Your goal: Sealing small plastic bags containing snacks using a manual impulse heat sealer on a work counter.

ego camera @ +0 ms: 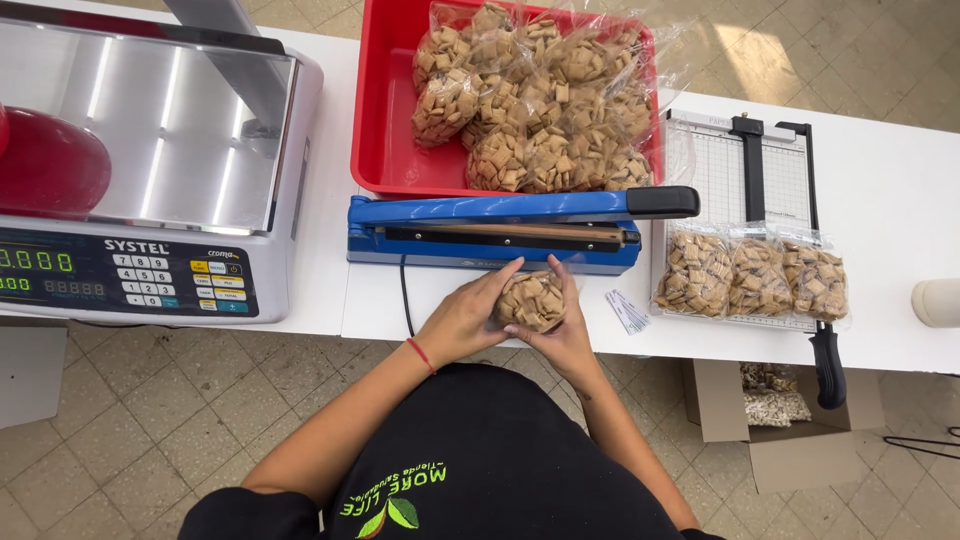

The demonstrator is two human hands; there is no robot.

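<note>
Both hands close around one small clear bag of square cereal pieces point(532, 300): the left hand point(468, 320) cups its left side, the right hand point(565, 335) its right and underside, fingers wrapped over the top. The bag sits at the worktop point(900, 200) edge, just in front of the blue heat sealer point(500, 232), whose long bar runs left to right across the hands. Beyond it, a red tray point(385, 110) holds filled bags; three more lie on the paper cutter point(750, 170) to the right. A digital scale point(150, 170) stands left.

Glossy clear plastic cereal bag point(532, 301)
</note>
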